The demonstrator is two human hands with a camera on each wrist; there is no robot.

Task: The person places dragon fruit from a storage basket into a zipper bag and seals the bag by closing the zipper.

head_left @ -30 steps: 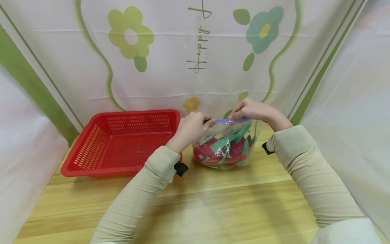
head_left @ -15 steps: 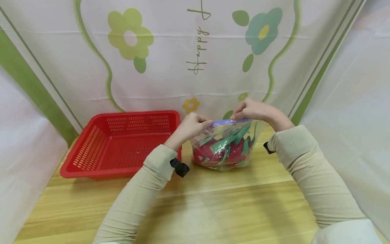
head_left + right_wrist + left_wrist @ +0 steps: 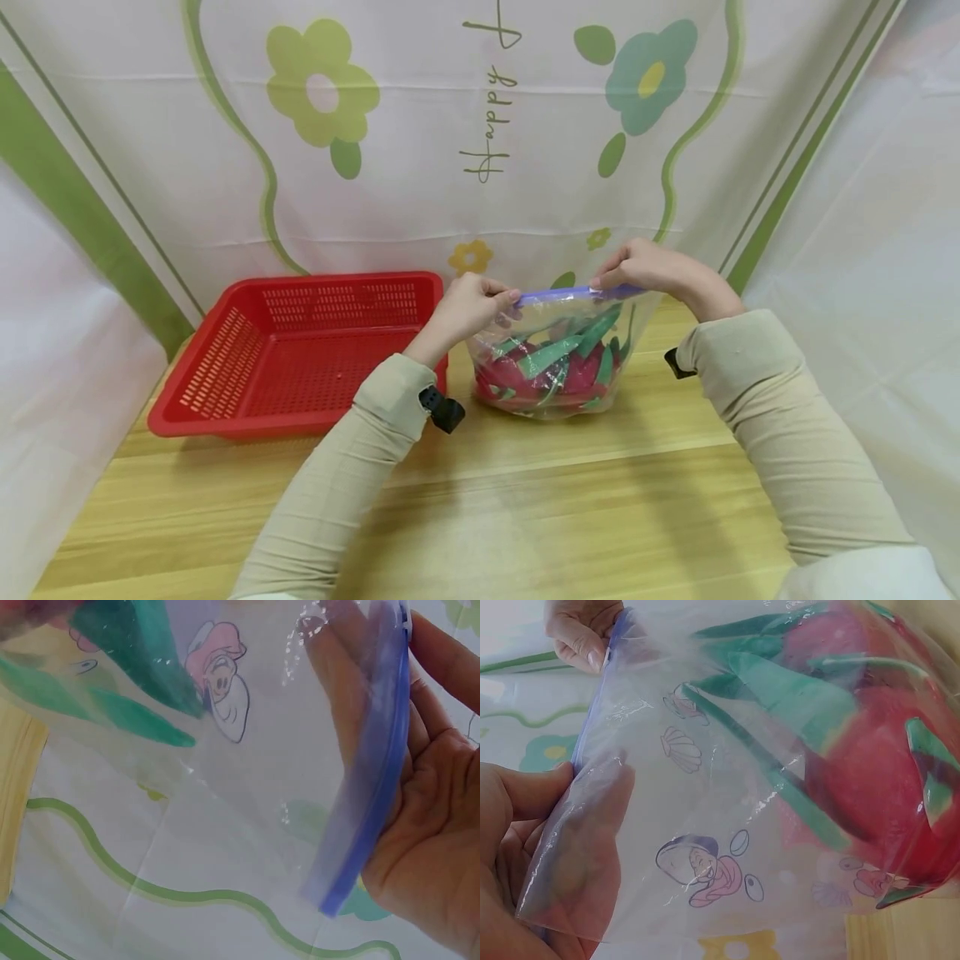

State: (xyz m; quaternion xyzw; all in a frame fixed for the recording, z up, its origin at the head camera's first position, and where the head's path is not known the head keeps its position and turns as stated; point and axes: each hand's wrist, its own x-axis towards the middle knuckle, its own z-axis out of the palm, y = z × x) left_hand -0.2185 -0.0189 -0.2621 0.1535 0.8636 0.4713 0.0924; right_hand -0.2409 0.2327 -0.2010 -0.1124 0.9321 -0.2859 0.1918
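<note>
A clear zip bag point(image 3: 495, 332) with a purple zip strip point(image 3: 551, 295) stands on the wooden table. Red dragon fruit point(image 3: 513, 373) with green scales fills its lower part. At the left end of the strip, my left hand point(image 3: 471, 308) pinches the bag's top edge between thumb and fingers. My right hand point(image 3: 651, 268) pinches the small white slider point(image 3: 596, 284) farther right on the strip. Cartoon prints point(image 3: 697, 870) show on the plastic in the left wrist view. Seen from the right wrist, the strip's purple end point(image 3: 330, 900) extends past my right hand.
To the left of the bag sits a red plastic basket point(image 3: 172, 417) with slotted walls, close by my left forearm. The table point(image 3: 525, 517) stretches toward me. A white cloth point(image 3: 420, 100) with flower prints hangs behind, and white sheets flank both sides.
My right hand has slid to the right along the zip strip with the slider. My left hand has shifted its grip slightly at the strip's left end. The basket stays put.
</note>
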